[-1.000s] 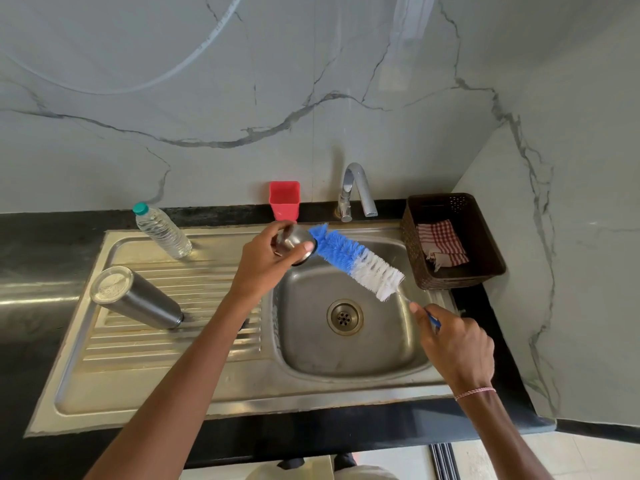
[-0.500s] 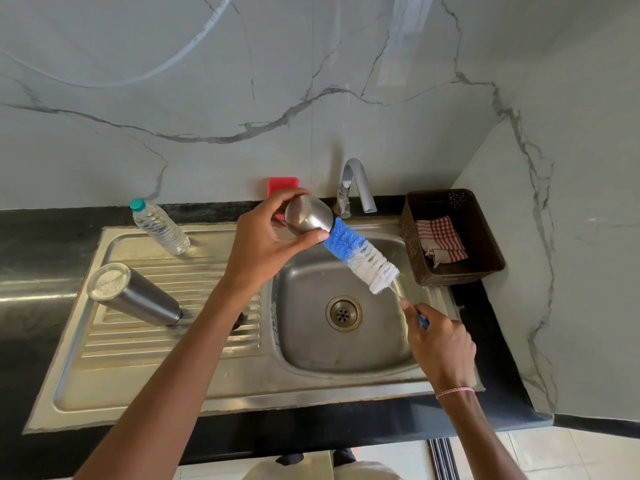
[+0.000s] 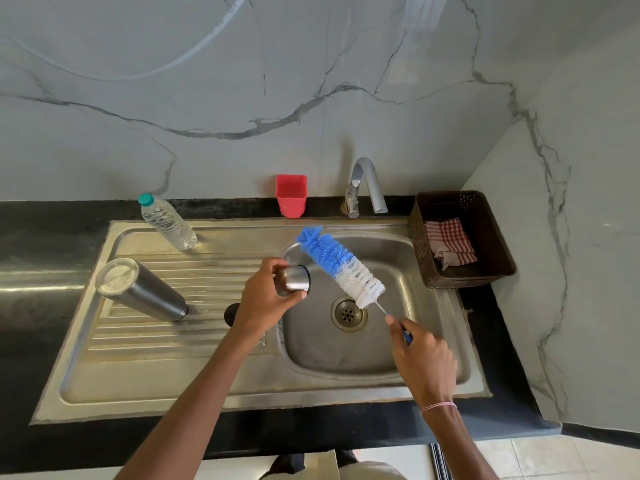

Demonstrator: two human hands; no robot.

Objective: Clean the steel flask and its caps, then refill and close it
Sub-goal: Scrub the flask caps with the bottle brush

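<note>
Down from beside the tap (image 3: 376, 192) comes the left hand (image 3: 266, 303), brush pulled clear. On the sink (image 3: 173, 382) drainboard, 9 o'clock of the basin, stands the steel flask (image 3: 142, 291). The right hand (image 3: 426, 362) pinches the bottle brush (image 3: 341, 266) handle. Left fingers curl around the steel cap (image 3: 292, 282), bristles at its 2 o'clock.
</note>
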